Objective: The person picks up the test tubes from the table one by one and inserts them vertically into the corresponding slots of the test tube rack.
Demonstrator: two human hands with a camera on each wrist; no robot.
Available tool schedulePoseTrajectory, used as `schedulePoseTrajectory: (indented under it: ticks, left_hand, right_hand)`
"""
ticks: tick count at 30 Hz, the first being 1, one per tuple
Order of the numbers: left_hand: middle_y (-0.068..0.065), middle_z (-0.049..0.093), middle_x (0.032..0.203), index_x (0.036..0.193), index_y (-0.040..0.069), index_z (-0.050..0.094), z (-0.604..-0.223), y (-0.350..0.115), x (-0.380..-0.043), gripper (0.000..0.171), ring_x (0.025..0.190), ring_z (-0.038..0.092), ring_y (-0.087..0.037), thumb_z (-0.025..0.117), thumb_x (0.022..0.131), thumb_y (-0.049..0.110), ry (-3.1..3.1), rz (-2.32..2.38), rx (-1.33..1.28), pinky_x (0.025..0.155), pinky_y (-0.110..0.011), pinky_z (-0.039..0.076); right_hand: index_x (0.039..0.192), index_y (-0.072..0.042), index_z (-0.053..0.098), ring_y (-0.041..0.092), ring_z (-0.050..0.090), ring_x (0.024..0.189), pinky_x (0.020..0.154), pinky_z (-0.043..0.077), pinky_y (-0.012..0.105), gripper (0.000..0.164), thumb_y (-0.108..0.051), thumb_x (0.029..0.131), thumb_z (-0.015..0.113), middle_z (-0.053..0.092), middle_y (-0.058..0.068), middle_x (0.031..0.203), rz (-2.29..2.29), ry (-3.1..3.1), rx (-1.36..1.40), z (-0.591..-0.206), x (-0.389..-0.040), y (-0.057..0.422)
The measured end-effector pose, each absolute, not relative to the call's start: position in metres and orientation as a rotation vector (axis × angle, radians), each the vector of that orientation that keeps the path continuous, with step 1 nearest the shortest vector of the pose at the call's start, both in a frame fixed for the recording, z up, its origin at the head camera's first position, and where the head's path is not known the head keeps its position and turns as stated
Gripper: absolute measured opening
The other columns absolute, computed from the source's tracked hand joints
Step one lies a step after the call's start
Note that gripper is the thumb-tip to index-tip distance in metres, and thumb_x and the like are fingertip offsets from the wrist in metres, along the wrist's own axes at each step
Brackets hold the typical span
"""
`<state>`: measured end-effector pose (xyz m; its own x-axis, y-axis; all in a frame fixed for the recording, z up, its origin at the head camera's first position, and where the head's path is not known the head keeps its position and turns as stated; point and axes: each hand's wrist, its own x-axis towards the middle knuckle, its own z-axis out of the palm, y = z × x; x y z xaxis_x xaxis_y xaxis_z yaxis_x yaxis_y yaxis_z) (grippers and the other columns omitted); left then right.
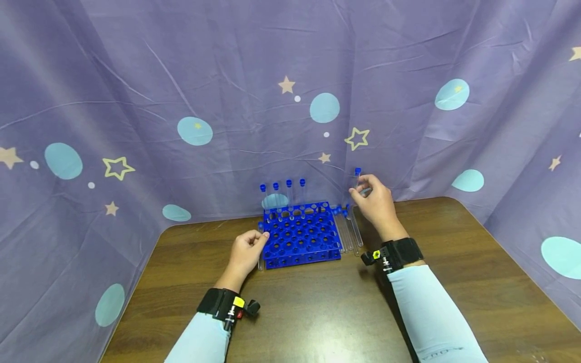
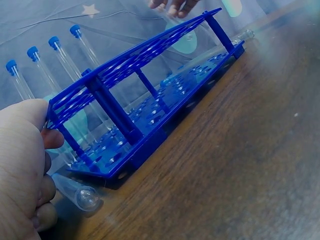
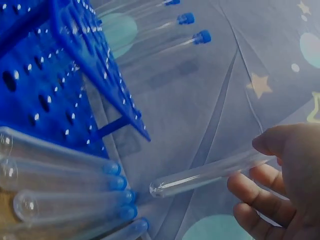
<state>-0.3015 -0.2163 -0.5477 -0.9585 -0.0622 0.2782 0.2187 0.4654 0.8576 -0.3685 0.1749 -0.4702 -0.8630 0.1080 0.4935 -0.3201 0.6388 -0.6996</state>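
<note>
- While the left hand [image 1: 246, 249] pinches the near left part of the blue rack [image 2: 114, 112], its thumb lies against the edge of the upper plate and its other fingers are curled below.
- Between thumb and fingers, the right hand [image 1: 374, 201] grips a clear test tube [image 3: 210, 173], lifted beyond the rack's right side and apart from it; its blue cap points up and its rounded end is free.
- The rack stands on the wooden table [image 1: 313, 312], near the curtain.
- Four capped tubes [image 1: 290, 196] stand upright in the rack's back row, toward its left end.
- Several more tubes [image 3: 65, 205] lie side by side on the table just right of the rack, blue caps toward the curtain.
- Along the rack's left side, close by the left hand, lies a single tube [image 2: 77, 192].
- Each wrist wears a black strap [image 1: 401, 253] over a pale blue sleeve [image 1: 431, 307].
- Behind the table hangs a purple curtain [image 1: 254, 60] printed with stars and turquoise ovals.
</note>
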Motion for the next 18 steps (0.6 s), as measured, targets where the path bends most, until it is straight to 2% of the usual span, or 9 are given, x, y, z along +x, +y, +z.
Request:
schedulePoseTrajectory:
  ticks: [8,18]
  left_hand:
    - [0.01,0.049,0.063,0.078,0.01,0.07,-0.547,-0.216,-0.301,0.037,0.058,0.048,-0.009,0.08,0.108,0.028,-2.442,-1.501,-0.141,0.064,-0.027,0.043]
    - [0.011,0.047,0.062,0.075,0.012,0.068,-0.547,-0.216,-0.301,0.038,0.058,0.046,-0.008,0.081,0.108,0.027,-2.445,-1.505,-0.131,0.063,-0.026,0.043]
  right_hand:
    - [0.137,-0.002,0.068,0.037,0.084,0.091,0.074,0.065,0.048,0.04,-0.017,0.105,0.085,0.081,0.017,0.11,1.212,-2.296,0.264,-0.459,-0.362,0.162]
    - [0.147,-0.003,0.062,0.036,0.082,0.098,0.075,0.062,0.041,0.045,-0.02,0.109,0.079,0.08,0.016,0.119,1.273,-2.335,0.346,-0.458,-0.359,0.143]
